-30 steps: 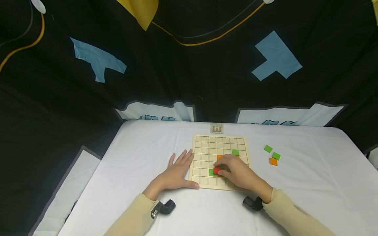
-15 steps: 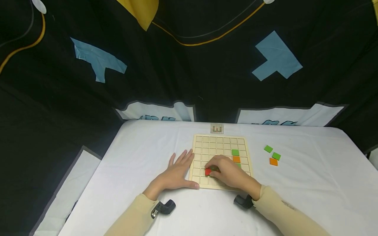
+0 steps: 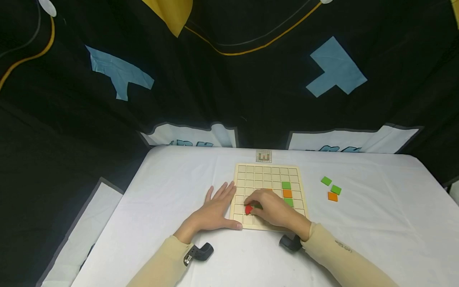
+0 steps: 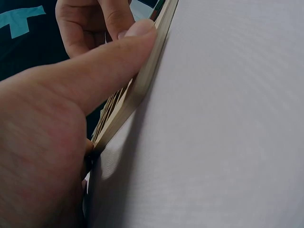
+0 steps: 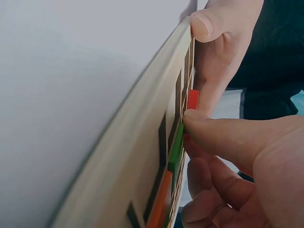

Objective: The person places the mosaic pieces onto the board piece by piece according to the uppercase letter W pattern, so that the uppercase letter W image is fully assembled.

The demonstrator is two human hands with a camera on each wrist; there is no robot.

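A pale wooden grid board (image 3: 244, 175) lies on the white table. My right hand (image 3: 274, 208) is over its lower part, pinching a red tile (image 3: 248, 209) between thumb and fingertips, right at the grid. In the right wrist view a green tile (image 5: 175, 149) and an orange tile (image 5: 160, 199) sit in the board just behind that thumb. My left hand (image 3: 214, 211) rests at the board's left side, fingers spread, its thumb (image 4: 137, 38) against the near edge. On the board's right side stand a green tile (image 3: 286, 185), an orange tile (image 3: 287, 193) and another green tile (image 3: 288, 202) in one column.
Two loose green tiles (image 3: 336, 189) and a loose orange tile (image 3: 332, 196) lie on the table right of the board. Behind the board's far edge is a small patterned card (image 3: 263, 156). A black curtain (image 3: 229, 91) hangs beyond the table.
My right hand has shifted left across the lower rows with the red tile, uncovering the tile column on the right. The left hand stays where it was.
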